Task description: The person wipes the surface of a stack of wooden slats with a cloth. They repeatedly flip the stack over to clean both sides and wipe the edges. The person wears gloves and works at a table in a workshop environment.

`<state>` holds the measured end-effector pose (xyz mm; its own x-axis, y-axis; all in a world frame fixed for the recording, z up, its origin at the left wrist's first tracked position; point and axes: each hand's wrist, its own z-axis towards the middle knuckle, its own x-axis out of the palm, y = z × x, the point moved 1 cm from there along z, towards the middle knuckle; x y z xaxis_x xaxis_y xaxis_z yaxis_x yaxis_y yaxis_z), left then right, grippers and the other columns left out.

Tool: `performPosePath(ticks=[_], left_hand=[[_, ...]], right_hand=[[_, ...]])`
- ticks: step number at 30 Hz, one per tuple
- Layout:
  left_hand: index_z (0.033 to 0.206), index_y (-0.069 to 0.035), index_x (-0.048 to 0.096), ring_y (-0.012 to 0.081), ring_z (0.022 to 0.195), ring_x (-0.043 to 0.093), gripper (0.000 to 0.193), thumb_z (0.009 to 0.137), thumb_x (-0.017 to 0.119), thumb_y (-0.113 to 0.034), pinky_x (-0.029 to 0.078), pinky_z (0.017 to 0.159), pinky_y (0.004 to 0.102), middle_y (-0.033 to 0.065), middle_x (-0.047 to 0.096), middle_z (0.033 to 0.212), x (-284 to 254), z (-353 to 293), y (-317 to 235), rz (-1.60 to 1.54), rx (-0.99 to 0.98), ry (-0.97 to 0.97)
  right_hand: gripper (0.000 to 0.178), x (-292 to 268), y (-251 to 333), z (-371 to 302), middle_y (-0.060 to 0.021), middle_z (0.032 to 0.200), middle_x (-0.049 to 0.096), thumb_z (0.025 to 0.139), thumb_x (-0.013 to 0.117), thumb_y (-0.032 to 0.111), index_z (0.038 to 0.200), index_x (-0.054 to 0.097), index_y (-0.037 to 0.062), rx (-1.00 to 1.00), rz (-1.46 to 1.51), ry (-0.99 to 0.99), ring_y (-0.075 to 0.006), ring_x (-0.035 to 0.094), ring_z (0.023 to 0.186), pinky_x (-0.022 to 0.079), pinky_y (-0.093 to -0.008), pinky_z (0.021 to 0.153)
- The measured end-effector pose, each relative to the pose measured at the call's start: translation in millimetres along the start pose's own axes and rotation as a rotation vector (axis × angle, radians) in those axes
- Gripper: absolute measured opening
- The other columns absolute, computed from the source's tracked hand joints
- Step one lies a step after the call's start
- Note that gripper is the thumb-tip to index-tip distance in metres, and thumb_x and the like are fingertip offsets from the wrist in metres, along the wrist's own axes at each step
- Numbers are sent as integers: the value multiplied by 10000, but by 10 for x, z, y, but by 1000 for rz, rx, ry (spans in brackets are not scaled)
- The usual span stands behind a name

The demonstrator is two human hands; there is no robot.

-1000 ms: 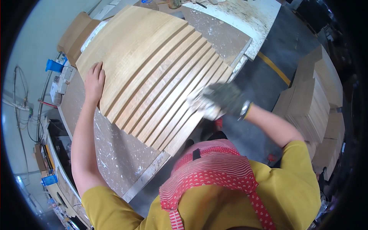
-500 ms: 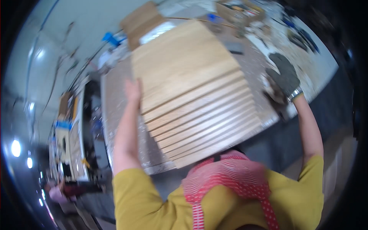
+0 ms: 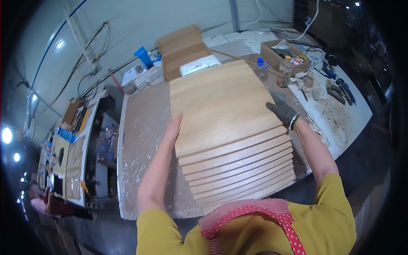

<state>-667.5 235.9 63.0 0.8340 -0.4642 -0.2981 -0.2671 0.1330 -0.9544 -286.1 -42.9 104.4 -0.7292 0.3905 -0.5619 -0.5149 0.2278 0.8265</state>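
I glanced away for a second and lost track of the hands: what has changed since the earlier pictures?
The right hand, in a dark grey-green glove, left the stepped, pale wooden boards, swung out rightward, then came back to their right edge. The crumpled whitish cloth it held no longer shows in it. The camera view turned too. The bare left hand stays at the boards' left edge; they remain overlapped.

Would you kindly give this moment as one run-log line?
wooden panel stack: stepped toward person, on table; left hand: bare, at left edge; right hand: gloved, at right edge; open carton: beyond stack
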Motion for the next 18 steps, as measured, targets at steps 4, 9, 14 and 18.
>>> performPosePath(ticks=[4,9,14,18], left_hand=[[1379,47,410,265,1235,502,525,972,502,-271,379,1040,360,181,517,1356,66,-733,-398,-28,-48,1],[1446,40,291,296,1338,378,602,974,497,-272,289,1108,368,203,390,1453,17,-1091,-493,31,-103,25],[1429,6,366,307,1352,368,535,978,479,-259,263,1126,382,204,404,1451,-232,-182,-894,357,293,-94],[1370,9,458,334,1295,441,454,995,439,-246,301,1105,392,199,480,1389,-105,884,-1066,670,460,29]], right_hand=[[647,-51,100,-416,-254,1377,475,933,553,334,1445,320,15,-87,-36,59,-337,465,1281,357,-379,1060],[749,-279,256,-590,-236,1422,436,885,589,409,1471,288,51,49,-131,158,-333,437,1317,341,-383,1087],[456,-102,676,505,-230,1428,406,857,650,290,1282,565,148,-567,-833,-104,-394,345,1350,320,-483,1090],[789,945,835,1930,-218,1482,344,820,636,414,1451,340,43,-458,-436,-128,-359,295,1391,229,-429,1143]])
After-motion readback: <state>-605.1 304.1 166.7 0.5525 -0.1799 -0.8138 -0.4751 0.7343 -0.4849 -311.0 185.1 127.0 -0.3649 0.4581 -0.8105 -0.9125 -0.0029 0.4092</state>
